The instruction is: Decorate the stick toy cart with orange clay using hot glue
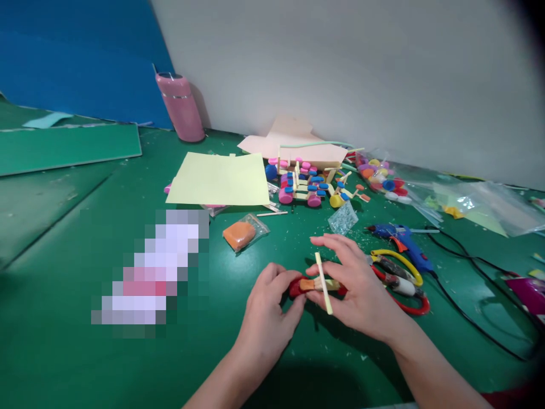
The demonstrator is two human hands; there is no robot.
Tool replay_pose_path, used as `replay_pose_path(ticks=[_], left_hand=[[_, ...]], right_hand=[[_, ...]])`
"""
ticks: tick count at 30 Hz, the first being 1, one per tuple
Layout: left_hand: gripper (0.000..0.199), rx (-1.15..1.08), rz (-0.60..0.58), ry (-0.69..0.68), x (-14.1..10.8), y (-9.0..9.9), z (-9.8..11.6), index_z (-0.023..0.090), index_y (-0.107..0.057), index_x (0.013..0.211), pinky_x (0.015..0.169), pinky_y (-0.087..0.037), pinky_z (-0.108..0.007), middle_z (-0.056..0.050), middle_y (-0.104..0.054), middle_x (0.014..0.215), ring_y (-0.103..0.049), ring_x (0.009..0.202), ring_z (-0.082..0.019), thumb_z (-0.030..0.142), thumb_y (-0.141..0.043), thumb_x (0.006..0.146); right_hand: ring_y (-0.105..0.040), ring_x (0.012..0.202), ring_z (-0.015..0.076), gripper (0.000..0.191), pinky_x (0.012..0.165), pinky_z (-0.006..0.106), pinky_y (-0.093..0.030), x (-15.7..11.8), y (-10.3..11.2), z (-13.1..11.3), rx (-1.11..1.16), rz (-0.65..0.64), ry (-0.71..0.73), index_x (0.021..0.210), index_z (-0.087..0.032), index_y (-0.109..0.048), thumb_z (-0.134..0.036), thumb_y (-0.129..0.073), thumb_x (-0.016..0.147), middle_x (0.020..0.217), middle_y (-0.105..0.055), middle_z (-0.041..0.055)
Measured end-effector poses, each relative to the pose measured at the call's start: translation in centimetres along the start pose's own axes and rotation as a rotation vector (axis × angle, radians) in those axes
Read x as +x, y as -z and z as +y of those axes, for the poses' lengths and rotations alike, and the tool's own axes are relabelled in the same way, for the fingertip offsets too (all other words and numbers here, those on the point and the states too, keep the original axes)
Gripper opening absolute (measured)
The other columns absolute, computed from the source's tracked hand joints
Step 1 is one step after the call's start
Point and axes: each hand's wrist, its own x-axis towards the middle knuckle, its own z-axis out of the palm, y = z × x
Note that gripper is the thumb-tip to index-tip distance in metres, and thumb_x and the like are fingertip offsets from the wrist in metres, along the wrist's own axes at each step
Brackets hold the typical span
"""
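Observation:
Low in the head view, both hands meet around a small craft piece (pixel 313 285) with red round ends, an orange patch and pale sticks. My left hand (pixel 275 298) pinches its red left end between thumb and fingers. My right hand (pixel 347 284) holds the other end, its thumb and index finger around the piece and the upper fingers lifted off. A pale yellow stick (pixel 322 283) crosses the piece at a steep angle, beside the right fingers. An orange clay block (pixel 239 234) in clear wrap lies beyond my left hand.
A blue glue gun (pixel 398 236) with a black cord and yellow- and red-handled pliers (pixel 419 301) lie right. Behind stand small stick-and-wheel models (pixel 304 187), a yellow sheet (pixel 221 179), colourful bagged pieces (pixel 381 176) and a pink bottle (pixel 181 108). A blurred-out item lies left.

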Motion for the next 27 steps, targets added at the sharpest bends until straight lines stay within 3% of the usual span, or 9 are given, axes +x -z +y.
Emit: replay_pose_path(ticks=[20, 27], left_hand=[[0.016, 0.041, 0.011, -0.037, -0.01, 0.06, -0.4, 0.019, -0.06, 0.089, 0.066, -0.047, -0.029, -0.002, -0.051, 0.08, -0.054, 0.074, -0.015, 0.015, -0.052, 0.075], [0.02, 0.028, 0.019, -0.041, -0.05, 0.1, -0.49, 0.019, -0.061, 0.092, 0.066, -0.048, -0.029, -0.002, -0.053, 0.08, -0.056, 0.074, -0.015, 0.014, -0.054, 0.074]], right_hand=[[-0.03, 0.123, 0.0273, 0.009, 0.098, 0.046, -0.031, 0.08, 0.04, 0.3, -0.012, -0.014, 0.022, 0.081, -0.023, -0.066, -0.025, -0.063, 0.073, 0.129, -0.044, 0.0033], [-0.033, 0.122, 0.0294, 0.02, 0.096, 0.049, -0.033, 0.13, 0.18, 0.42, -0.009, -0.036, 0.042, 0.091, -0.025, -0.066, -0.033, -0.065, 0.072, 0.128, -0.046, 0.0046]])
